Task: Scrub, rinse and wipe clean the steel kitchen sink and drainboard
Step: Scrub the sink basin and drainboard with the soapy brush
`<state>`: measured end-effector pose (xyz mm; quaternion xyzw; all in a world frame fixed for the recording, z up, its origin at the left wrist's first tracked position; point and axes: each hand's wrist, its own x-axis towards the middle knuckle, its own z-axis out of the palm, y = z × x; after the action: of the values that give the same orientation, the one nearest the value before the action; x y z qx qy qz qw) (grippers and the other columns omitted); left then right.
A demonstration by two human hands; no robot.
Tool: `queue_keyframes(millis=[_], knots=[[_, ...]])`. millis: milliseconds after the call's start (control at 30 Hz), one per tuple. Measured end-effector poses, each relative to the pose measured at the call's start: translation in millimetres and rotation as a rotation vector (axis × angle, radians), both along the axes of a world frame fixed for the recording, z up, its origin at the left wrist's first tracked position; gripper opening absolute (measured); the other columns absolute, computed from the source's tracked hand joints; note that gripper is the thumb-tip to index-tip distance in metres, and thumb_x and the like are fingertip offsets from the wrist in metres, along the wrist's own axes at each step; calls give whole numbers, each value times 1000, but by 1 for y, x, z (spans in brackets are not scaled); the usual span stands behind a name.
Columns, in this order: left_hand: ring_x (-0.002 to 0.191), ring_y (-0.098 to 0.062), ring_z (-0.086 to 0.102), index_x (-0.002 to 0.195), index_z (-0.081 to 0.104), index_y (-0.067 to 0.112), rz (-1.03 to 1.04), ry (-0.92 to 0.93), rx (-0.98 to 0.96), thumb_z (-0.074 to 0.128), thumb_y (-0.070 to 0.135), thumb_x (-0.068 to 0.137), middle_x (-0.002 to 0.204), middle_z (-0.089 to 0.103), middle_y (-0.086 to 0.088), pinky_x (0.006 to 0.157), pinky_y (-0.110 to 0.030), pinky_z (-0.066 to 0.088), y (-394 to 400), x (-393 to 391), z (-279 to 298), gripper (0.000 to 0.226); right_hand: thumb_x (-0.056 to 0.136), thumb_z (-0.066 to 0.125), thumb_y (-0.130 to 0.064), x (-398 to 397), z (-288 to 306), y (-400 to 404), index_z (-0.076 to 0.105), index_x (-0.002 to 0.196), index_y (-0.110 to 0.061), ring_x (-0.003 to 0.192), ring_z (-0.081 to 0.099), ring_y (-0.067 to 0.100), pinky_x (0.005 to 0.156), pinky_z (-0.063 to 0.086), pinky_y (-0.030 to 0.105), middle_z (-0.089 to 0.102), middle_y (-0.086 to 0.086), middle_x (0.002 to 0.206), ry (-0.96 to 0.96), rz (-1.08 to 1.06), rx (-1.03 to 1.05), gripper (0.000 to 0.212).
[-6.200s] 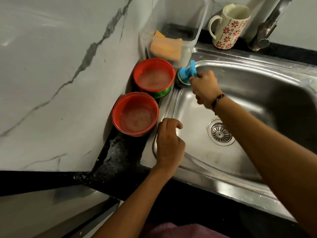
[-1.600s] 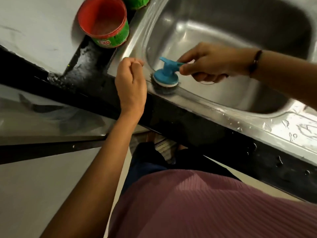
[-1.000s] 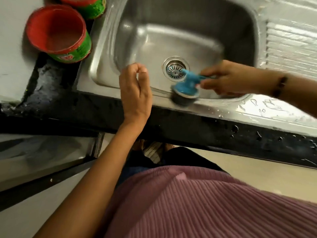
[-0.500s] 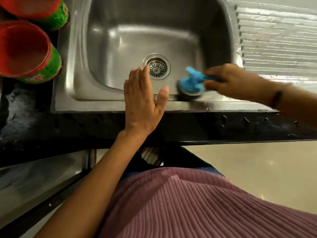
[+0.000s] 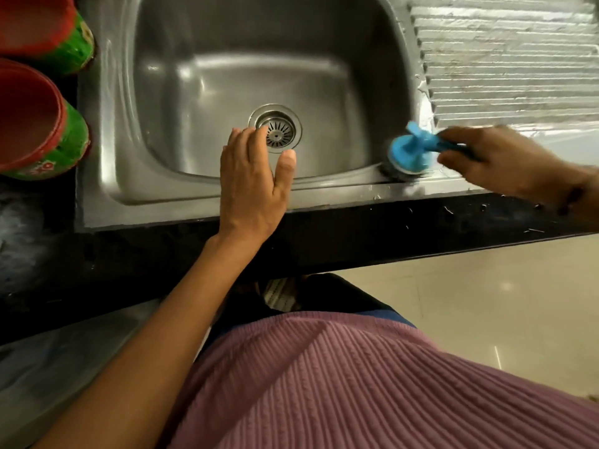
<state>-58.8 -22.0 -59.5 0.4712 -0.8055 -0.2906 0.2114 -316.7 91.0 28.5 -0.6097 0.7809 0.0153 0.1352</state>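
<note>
The steel sink [image 5: 207,82] fills the upper middle, with a round drain [image 5: 276,128] in its floor and a ribbed drainboard [image 5: 505,56] to the right. My right hand [image 5: 499,163] grips the blue handle of a round scrubber [image 5: 409,154], whose dark steel-wool pad presses on the sink's front rim near the basin's right corner. My left hand [image 5: 252,186] lies flat and open on the front rim, its fingers reaching over the basin toward the drain.
Two red-lidded green tubs [image 5: 39,124] stand on the black counter left of the sink. The black counter edge [image 5: 356,234] runs below the rim, wet with droplets. A pink ribbed garment and pale floor fill the lower frame.
My right hand has slid the scrubber rightward along the front rim to the basin's right corner. My left hand stays flat on the rim. The view shifted slightly.
</note>
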Motion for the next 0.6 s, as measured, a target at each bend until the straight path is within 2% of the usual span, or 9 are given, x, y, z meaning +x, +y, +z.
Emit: queue_keyframes(millis=[67,133,233,267,367,433,533,600], knots=[[136,-32,28,134,40,-3,-2,11,-1,19,50,88,139,41,-20,114,-41,21,1,-1,0,73,91,51,-23,-3,-1,7,58,113,-7,55,42,27,60,42,39,44,3,55,-17,-50,-3,28],[134,-33,32,132,42,-4,2,29,-4,21,48,89,137,43,-21,113,-42,24,1,-2,-2,71,92,52,-22,26,-14,-9,57,112,-7,58,47,32,60,34,34,43,1,56,-95,2,-28,25],[131,-34,35,131,42,-4,-16,13,2,21,48,89,135,45,-22,111,-45,27,0,-3,-3,70,94,49,-29,74,-33,-41,54,116,-12,82,57,43,64,38,36,58,16,78,-167,110,-53,28],[131,-34,35,131,42,-4,-33,4,-3,21,47,89,135,45,-22,110,-45,27,-1,-3,-3,70,94,48,-30,75,-34,-43,53,115,-12,84,58,44,65,40,38,60,18,82,-149,116,-63,29],[132,-33,34,130,44,-4,-45,2,-24,22,46,90,135,45,-21,112,-42,25,-4,-2,-2,68,93,51,-23,29,-22,-13,54,110,-4,65,55,41,60,40,40,46,9,63,-74,73,-54,25],[132,-32,34,129,45,-4,-26,4,-21,22,47,90,134,46,-20,112,-42,26,-6,-2,-2,68,92,52,-18,-2,-9,12,55,109,-2,56,48,34,59,42,43,42,6,59,-9,-1,-37,24],[129,-32,38,126,47,-5,7,28,-16,23,46,89,130,48,-20,111,-41,27,-7,-1,-4,68,93,53,-24,7,-8,9,54,111,-2,61,53,41,61,43,44,45,11,61,-8,-22,-55,28],[126,-32,39,125,48,-5,22,44,3,24,45,88,128,49,-20,109,-37,27,-9,1,-3,67,93,50,-29,44,-22,-18,53,112,-6,72,58,43,63,42,40,54,19,71,-105,48,-64,30]])
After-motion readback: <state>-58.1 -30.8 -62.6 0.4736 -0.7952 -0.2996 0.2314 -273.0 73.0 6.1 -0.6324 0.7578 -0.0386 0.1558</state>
